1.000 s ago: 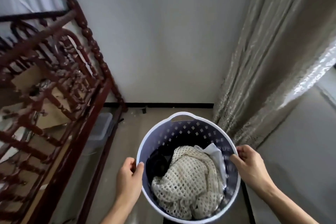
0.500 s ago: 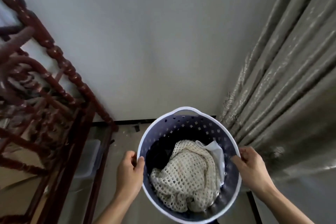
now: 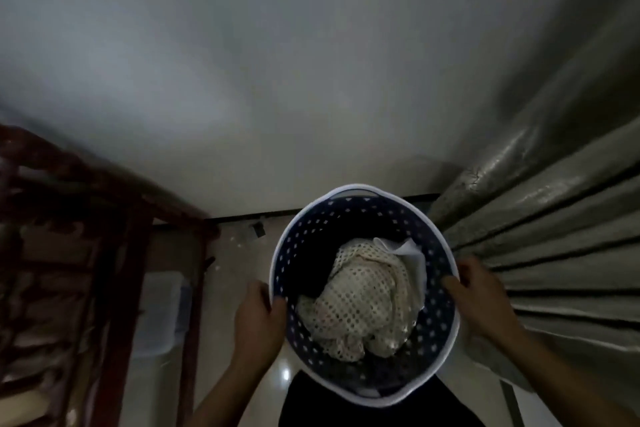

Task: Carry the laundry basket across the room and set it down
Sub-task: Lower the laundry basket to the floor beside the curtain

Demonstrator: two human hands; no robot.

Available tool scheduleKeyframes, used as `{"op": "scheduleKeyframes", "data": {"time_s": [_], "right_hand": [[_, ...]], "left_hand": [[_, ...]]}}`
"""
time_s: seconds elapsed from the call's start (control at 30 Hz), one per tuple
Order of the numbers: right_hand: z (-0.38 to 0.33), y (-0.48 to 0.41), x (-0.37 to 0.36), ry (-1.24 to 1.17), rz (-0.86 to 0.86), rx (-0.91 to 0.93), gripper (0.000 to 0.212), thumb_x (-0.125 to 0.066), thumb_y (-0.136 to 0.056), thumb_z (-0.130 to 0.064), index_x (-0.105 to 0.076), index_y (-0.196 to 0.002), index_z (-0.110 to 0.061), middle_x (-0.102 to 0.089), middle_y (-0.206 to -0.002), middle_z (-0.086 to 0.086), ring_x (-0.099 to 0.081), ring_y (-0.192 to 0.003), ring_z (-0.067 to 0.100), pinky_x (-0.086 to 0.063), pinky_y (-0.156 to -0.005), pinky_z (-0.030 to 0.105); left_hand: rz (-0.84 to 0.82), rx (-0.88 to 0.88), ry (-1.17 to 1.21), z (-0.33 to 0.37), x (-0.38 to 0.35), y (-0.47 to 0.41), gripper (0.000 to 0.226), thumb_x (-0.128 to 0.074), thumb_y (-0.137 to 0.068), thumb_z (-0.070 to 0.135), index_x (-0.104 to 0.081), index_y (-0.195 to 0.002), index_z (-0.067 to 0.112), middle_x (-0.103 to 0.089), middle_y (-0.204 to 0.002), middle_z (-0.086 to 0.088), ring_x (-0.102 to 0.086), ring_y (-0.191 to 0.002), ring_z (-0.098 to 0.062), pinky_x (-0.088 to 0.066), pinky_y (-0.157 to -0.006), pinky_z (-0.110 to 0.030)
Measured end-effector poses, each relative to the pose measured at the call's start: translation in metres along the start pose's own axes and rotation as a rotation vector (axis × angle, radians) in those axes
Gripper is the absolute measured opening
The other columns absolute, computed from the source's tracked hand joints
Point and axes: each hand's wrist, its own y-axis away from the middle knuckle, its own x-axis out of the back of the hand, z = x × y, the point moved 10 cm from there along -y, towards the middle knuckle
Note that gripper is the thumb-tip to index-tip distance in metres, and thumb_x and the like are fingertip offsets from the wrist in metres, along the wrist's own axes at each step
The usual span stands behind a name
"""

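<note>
A dim, slightly blurred view looks down from head height at a round laundry basket [image 3: 446, 340] held out in front of the person, low in the centre of the scene. The basket has a white rim and dark blue walls pierced with rows of small holes, and a handle slot shows at its far edge. It is held up above the pale floor [image 3: 239, 253], not resting on it

The left hand [image 3: 258, 319] grips the basket's left rim, thumb hooked inside the wall and fingers wrapped outside. The right hand [image 3: 485, 298] grips the right rim the same way, thumb inside, fingers closed around the outside. Both forearms reach in from the near edge of the view

Inside the basket lies a crumpled cream net fabric [image 3: 363, 302] with an open mesh pattern, filling the middle and right of the space. A white cloth [image 3: 412, 256] is tucked at its far right side, against the wall. Dark clothing [image 3: 308, 274] fills the left of the basket beneath the mesh; its details are too dark to tell

To the left stands a dark red wooden frame [image 3: 114, 253] with turned rails, and a pale plastic box [image 3: 159, 315] sits on the floor under it. To the right hangs a grey pleated curtain [image 3: 554, 218]. A plain white wall [image 3: 277, 80] fills the far side
</note>
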Motion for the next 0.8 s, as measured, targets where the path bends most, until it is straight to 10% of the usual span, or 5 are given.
{"op": "scheduleKeyframes", "data": {"time_s": [0.47, 0.8], "right_hand": [[0.101, -0.233, -0.152, 0.226, -0.107, -0.329, 0.020, -0.064, -0.083, -0.021, -0.063, -0.095, -0.005, -0.069, -0.095, 0.018, -0.057, -0.075, 0.026, -0.042, -0.064, 0.033], [0.219, -0.414, -0.293, 0.286, -0.155, -0.353, 0.034, -0.062, -0.088, -0.023, -0.059, -0.109, 0.003, -0.068, -0.102, 0.029, -0.066, -0.095, 0.039, -0.048, -0.075, 0.039]], "left_hand": [[-0.414, 0.148, -0.107, -0.074, -0.204, -0.249, 0.018, -0.055, -0.085, 0.023, -0.042, -0.076, 0.016, -0.065, -0.075, -0.016, -0.068, -0.070, -0.039, -0.057, -0.067, -0.055], [-0.449, 0.378, 0.038, -0.191, -0.388, -0.384, 0.012, -0.058, -0.086, 0.018, -0.047, -0.084, 0.013, -0.067, -0.084, -0.019, -0.066, -0.064, -0.033, -0.058, -0.062, -0.042]]}}
